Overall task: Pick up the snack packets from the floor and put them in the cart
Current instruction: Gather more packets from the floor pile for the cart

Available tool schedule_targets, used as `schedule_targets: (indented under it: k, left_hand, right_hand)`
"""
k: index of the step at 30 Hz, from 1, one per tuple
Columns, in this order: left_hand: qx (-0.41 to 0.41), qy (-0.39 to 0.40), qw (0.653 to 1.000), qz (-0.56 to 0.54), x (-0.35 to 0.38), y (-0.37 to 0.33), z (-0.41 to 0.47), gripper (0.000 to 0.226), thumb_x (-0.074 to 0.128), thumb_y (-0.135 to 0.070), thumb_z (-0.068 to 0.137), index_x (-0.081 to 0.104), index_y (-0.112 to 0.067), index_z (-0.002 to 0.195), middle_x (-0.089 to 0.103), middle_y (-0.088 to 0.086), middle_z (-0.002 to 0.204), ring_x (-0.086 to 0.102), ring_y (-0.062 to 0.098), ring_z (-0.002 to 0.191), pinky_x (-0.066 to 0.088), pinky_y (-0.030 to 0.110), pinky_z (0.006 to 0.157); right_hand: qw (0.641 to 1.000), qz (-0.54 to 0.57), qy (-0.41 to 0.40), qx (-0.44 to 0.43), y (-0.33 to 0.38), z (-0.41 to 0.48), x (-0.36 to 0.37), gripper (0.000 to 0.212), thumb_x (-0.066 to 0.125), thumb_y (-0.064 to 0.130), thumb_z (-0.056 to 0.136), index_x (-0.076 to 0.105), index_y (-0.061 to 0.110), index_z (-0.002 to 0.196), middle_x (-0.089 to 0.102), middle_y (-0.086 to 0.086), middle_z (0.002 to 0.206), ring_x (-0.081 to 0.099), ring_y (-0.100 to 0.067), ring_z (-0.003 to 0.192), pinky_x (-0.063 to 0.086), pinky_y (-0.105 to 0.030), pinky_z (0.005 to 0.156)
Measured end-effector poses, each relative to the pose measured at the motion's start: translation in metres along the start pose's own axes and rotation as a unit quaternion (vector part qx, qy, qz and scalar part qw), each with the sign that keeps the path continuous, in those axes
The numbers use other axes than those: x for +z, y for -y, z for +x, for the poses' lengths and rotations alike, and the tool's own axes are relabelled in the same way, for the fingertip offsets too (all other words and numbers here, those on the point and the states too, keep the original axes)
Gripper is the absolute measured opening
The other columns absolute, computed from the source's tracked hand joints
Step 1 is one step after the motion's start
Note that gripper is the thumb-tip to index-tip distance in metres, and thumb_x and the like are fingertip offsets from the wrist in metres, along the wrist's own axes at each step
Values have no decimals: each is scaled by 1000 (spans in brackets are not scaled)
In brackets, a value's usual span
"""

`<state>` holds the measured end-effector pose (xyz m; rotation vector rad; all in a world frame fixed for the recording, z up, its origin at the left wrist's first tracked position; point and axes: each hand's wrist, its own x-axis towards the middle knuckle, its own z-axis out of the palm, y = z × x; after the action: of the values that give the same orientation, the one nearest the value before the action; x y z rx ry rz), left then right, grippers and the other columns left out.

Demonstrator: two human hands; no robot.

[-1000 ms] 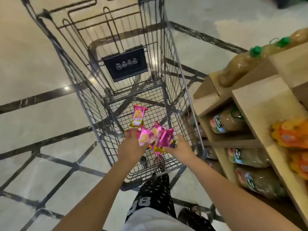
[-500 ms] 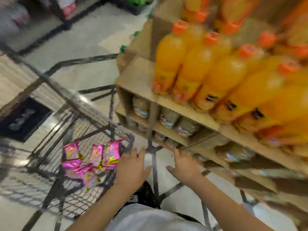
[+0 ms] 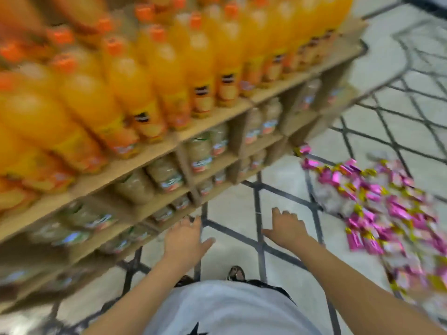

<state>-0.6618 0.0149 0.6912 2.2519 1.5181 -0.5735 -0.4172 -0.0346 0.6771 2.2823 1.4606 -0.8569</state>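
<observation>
Left grip (image 3: 186, 239), right grip (image 3: 287, 228) empty; snack packets (image 3: 396, 211) blurred.

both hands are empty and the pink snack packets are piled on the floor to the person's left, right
Not quite. The head view shows the pink snack packets piled on the floor to the person's right, not left. The left hand and right hand are indeed empty.

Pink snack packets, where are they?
In the head view, the snack packets lie heaped on the floor at the right, past the shelf, beyond the right hand.
</observation>
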Motion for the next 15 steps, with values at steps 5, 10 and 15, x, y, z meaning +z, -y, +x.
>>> schedule_targets:
  k: [5,10,15]
  left_hand:
    - [136,7,987,87,-22,-99,47,77,41,-66,92,26,-20,151,43,7,145,47,26,129,45,36,97]
    - [229,14,962,150,-37,-170,86,76,41,-63,93,22,-20,153,43,8,146,47,27,129,44,37,97]
    - [290,17,942,168,-46,-230,142,72,44,-61,92,30,-20,150,48,7,140,50,27,125,45,37,98]
  right_hand:
    - [979,148,-17,138,-100,-12,9,63,56,53,90,38,10,132,54,-15,125,52,-34,116,47,-41,92]
    - [932,272,-7,240,-152,-20,29,62,59,53,88,40,9,129,55,-15,126,53,-34,117,49,-41,90]
    - [880,343,0,329,-202,-7,32,63,58,50,88,39,12,135,52,-13,133,51,-33,121,50,-42,94]
